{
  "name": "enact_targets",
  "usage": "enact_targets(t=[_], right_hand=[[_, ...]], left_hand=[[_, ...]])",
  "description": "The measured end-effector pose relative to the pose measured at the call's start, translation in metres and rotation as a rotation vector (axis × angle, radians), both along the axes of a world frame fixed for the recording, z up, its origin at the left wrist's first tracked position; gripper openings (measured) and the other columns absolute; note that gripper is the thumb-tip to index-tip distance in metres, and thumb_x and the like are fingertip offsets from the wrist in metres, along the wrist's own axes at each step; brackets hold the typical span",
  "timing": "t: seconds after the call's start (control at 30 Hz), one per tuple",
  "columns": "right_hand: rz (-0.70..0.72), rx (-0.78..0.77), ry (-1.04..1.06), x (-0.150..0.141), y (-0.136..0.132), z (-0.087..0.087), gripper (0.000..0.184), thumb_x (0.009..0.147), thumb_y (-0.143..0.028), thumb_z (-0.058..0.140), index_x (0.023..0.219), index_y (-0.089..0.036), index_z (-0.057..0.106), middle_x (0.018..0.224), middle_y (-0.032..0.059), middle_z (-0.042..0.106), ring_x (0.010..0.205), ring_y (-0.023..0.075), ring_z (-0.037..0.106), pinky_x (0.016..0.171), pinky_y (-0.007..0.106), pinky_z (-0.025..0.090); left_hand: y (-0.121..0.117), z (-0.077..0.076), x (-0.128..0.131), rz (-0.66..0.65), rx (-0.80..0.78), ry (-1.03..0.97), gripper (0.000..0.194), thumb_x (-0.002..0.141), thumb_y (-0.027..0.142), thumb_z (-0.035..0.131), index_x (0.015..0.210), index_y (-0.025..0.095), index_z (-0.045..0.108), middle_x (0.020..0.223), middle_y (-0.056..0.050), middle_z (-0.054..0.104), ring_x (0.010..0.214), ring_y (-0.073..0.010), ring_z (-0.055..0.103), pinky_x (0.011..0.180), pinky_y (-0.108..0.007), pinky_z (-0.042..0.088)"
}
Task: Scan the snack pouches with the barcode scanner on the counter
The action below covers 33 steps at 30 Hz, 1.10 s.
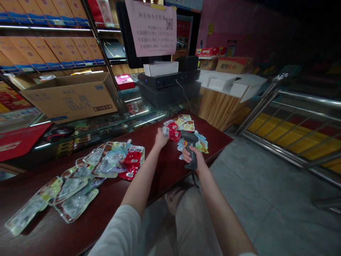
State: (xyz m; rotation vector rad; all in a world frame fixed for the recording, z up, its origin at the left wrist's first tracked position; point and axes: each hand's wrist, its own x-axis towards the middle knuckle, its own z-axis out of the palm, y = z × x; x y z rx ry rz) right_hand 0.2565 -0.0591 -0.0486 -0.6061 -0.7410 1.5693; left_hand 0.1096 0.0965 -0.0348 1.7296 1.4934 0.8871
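Note:
My right hand (194, 156) is wrapped round the handle of a black barcode scanner (189, 140), whose cable hangs below the table edge. My left hand (160, 138) grips the end of a red and white snack packet (173, 133) just left of the scanner's head. Behind that packet lie several pale packets (186, 124). Beneath and beside the scanner is a blue, cloud-edged packet (201, 144). Left of my left forearm, a spread pile of clear and brown packets (106, 160) covers part of the dark red table (157, 177), with red packets (132, 161) at its right end.
Beyond the table is a glass counter (149, 119) bearing an open cardboard box (71, 97), a black mouse (59, 132) and a black cash drawer (167, 93). A pink printed sheet (154, 30) hangs on a monitor. Metal railing (301, 131) stands at the right.

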Motion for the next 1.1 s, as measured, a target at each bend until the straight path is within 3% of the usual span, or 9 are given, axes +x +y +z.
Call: enact_targets(t=[0.1,0.17,0.37,0.53,0.77,1.1], right_hand=[[-0.013,0.001,0.000,0.000,0.000,0.000,0.027,0.079,-0.043,0.065,0.083,-0.023,0.047,0.054,-0.0082,0.031,0.039,0.0076,0.021,0.036,0.023,0.020],[-0.031,0.012,0.011,-0.001,0.000,0.001,0.026,0.079,-0.041,0.065,0.087,-0.023,0.049,0.056,-0.0084,0.033,0.039,0.0069,0.021,0.036,0.022,0.020],[-0.005,0.026,-0.050,-0.009,-0.001,0.001,0.030,0.078,-0.040,0.069,0.091,-0.022,0.050,0.057,-0.0083,0.044,0.037,0.0060,0.032,0.037,0.021,0.027],[0.013,0.024,-0.182,-0.020,-0.006,0.008,0.039,0.075,-0.039,0.073,0.103,-0.020,0.054,0.056,-0.0087,0.050,0.037,0.0074,0.039,0.038,0.022,0.032],[0.057,0.006,-0.282,-0.034,0.001,0.028,0.039,0.075,-0.039,0.073,0.102,-0.017,0.056,0.056,-0.0084,0.052,0.037,0.0074,0.043,0.038,0.022,0.032],[0.178,-0.052,-0.289,-0.064,0.015,0.031,0.036,0.073,-0.039,0.074,0.094,-0.018,0.054,0.052,-0.0095,0.050,0.035,0.0063,0.039,0.036,0.020,0.028]], left_hand=[[0.002,0.005,-0.013,0.032,0.007,-0.242,0.037,0.064,0.015,0.078,0.092,0.020,0.055,0.089,-0.004,0.070,0.088,-0.0213,0.067,0.086,-0.035,0.051],[-0.001,0.009,-0.023,0.025,0.025,-0.425,0.030,0.066,0.018,0.077,0.088,0.018,0.056,0.087,-0.004,0.069,0.086,-0.0196,0.067,0.084,-0.034,0.053],[-0.018,0.024,-0.048,0.005,-0.091,-0.860,0.032,0.079,0.026,0.067,0.107,0.020,0.055,0.101,-0.005,0.069,0.084,-0.0168,0.068,0.072,-0.035,0.059],[-0.024,0.027,-0.067,0.040,-0.078,-0.868,0.031,0.080,0.031,0.064,0.109,0.020,0.058,0.099,-0.005,0.070,0.085,-0.0180,0.069,0.073,-0.032,0.059],[-0.026,0.012,-0.096,0.054,0.047,-0.798,0.041,0.080,0.042,0.062,0.113,0.019,0.061,0.101,-0.006,0.073,0.090,-0.0191,0.070,0.080,-0.031,0.057],[-0.021,0.004,-0.110,0.075,0.137,-0.771,0.042,0.082,0.044,0.062,0.115,0.017,0.063,0.105,-0.008,0.073,0.090,-0.0189,0.071,0.080,-0.031,0.056]])
